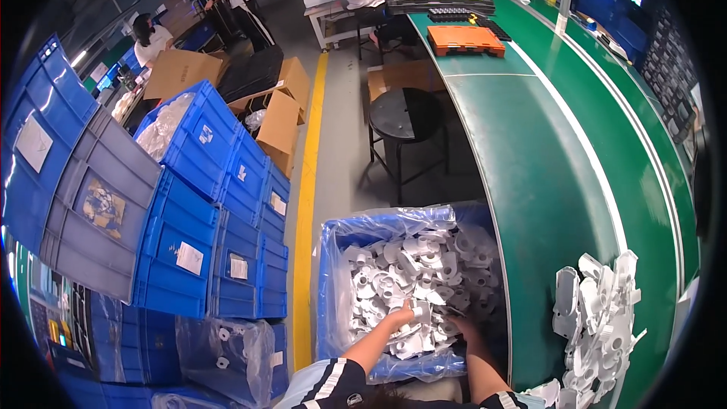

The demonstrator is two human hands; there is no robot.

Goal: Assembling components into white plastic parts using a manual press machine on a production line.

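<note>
Both my arms reach down into a blue bin (327, 288) lined with clear plastic film, which holds a heap of white moulded plastic parts (386, 280). My left hand (401, 315) is closed at the edge of a white plastic part (422, 312) near the front of the heap. A little to the right, my right hand (459, 326) is down among the parts in the bin's shaded side. Its fingers are partly hidden, so their grip is unclear.
A green workbench (530, 159) runs along the right, with a pile of similar white parts (602, 326) at its near end and an orange tray (466, 40) farther off. Blue crates (178, 242) are stacked at left. A black stool (407, 115) stands beyond the bin. Other people work farther back.
</note>
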